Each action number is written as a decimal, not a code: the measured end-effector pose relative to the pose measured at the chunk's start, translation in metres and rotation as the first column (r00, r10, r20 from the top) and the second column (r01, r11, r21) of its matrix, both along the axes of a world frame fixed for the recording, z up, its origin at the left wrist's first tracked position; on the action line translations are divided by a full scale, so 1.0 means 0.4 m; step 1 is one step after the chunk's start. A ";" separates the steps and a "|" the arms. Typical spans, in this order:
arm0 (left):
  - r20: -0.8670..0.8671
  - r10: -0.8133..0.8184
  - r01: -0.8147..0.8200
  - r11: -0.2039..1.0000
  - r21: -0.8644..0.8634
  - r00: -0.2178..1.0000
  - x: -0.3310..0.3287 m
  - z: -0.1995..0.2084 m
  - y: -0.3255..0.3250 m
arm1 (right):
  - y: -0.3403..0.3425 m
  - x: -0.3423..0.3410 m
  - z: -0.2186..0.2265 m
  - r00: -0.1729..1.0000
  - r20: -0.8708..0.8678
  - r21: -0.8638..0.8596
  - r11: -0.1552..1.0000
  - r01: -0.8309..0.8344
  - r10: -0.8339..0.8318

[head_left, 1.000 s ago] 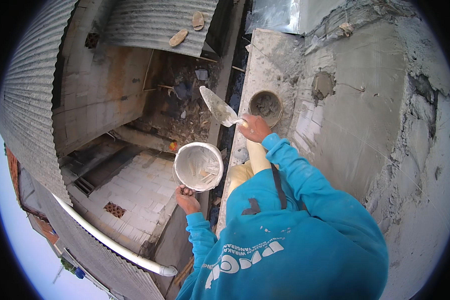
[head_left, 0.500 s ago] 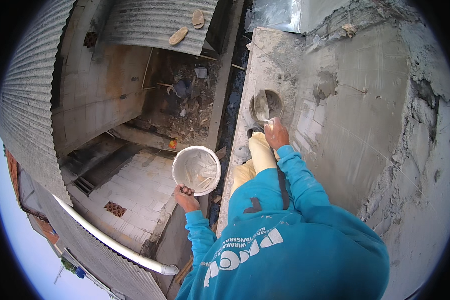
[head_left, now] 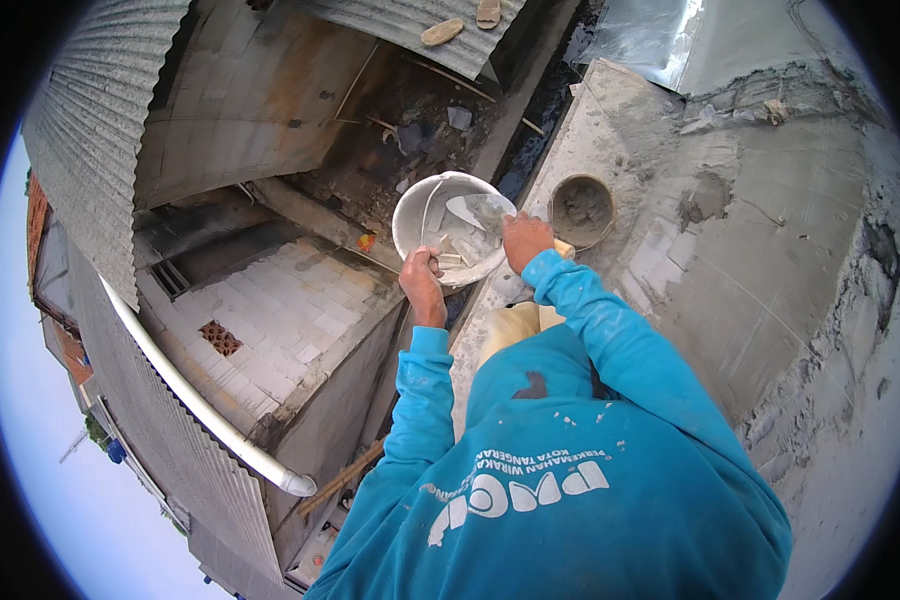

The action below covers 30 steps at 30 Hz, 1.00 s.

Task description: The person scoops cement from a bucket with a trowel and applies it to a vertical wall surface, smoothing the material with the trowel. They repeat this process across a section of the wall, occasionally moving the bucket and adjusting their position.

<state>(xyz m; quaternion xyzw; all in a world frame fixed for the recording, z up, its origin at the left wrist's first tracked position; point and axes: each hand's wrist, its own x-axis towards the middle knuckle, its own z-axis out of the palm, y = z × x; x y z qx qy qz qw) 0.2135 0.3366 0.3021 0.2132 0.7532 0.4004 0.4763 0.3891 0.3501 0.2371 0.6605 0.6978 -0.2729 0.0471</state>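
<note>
My left hand (head_left: 423, 287) grips the near rim of a white bucket (head_left: 412, 222), held up beside the ledge and tilted so its inside shows. Pale, stick-like pieces and grey residue lie inside the bucket. Closed around a trowel, my right hand (head_left: 526, 241) is at the bucket's right rim. The trowel's flat blade (head_left: 482, 213) reaches into the bucket; its handle is mostly hidden by my fingers. Just right of that hand, a darker bucket (head_left: 610, 222) with wet grey mortar (head_left: 581, 203) in it stands on the ledge.
I am on a narrow concrete ledge (head_left: 610, 110). A partly plastered grey wall (head_left: 790, 250) rises on the right. To the left is a drop to a lower block-walled space with rubble (head_left: 440, 135). Corrugated roofing (head_left: 100, 130) and a white pipe (head_left: 195, 400) lie further left.
My right hand has brought the trowel out of the mortar bucket and left, into the white bucket. My left hand has raised the white bucket toward it. The view has shifted.
</note>
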 end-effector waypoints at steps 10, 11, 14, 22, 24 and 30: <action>-0.197 -0.364 0.379 0.924 0.046 0.911 0.177 -0.012 0.054 | 0.077 0.081 -0.017 0.999 0.043 -0.350 0.936 0.026 -0.012; -0.195 -0.373 0.387 0.921 0.042 0.907 0.181 -0.018 0.059 | 0.061 0.122 -0.012 0.999 0.035 -0.344 0.938 0.035 -0.024; -0.067 -0.298 0.301 0.953 0.037 0.952 0.193 -0.038 0.071 | -0.020 0.213 -0.009 0.991 -0.041 -0.273 0.955 0.114 -0.130; 0.084 -0.189 0.194 0.980 -0.047 0.978 0.181 -0.076 0.070 | -0.181 0.251 -0.047 0.896 -0.306 -0.095 0.947 0.308 -0.322; 0.124 -0.122 0.127 0.991 -0.033 0.985 0.147 -0.079 0.067 | -0.200 0.233 -0.039 0.845 -0.388 -0.132 0.929 0.345 -0.369; 0.117 0.008 -0.004 1.000 -0.030 0.993 0.040 -0.102 0.042 | -0.218 0.311 -0.060 0.298 -0.535 -0.730 0.610 0.309 -0.791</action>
